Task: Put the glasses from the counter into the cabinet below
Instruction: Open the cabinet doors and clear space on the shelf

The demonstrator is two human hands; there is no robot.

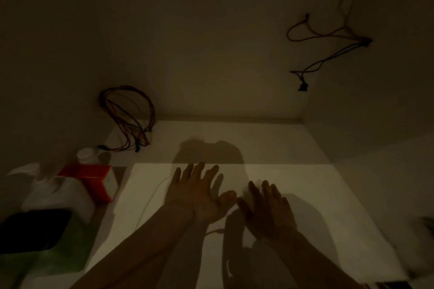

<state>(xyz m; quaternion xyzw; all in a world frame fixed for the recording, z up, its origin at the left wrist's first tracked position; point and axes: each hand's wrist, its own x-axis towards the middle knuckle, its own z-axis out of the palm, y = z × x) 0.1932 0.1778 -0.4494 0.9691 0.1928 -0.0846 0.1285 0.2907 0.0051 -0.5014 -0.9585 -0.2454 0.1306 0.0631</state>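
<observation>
**No glass in view, both hands empty inside the cabinet**

At far left, a white plastic jug with a round cap (70, 185) stands beside a red-and-white carton (94, 179), with a black flat slab (32, 230) lying on something green (70, 248) in front of them. A bundle of red and yellow wires (131, 115) hangs in the back left corner.

Your left hand (197, 195) is spread flat, palm down, just over the white cabinet floor (317, 195); its grip is fully open and has hold of nothing. Your right hand (267, 213), just beside it, is likewise splayed and empty. A second tangle of dark wires (328, 40) hangs on the right wall.

No glass shows anywhere here, so you cannot tell which hand is nearer one. By the task, the glasses sit on the bench above, out of this view; both hands look equally placed to withdraw and reach up.
</observation>
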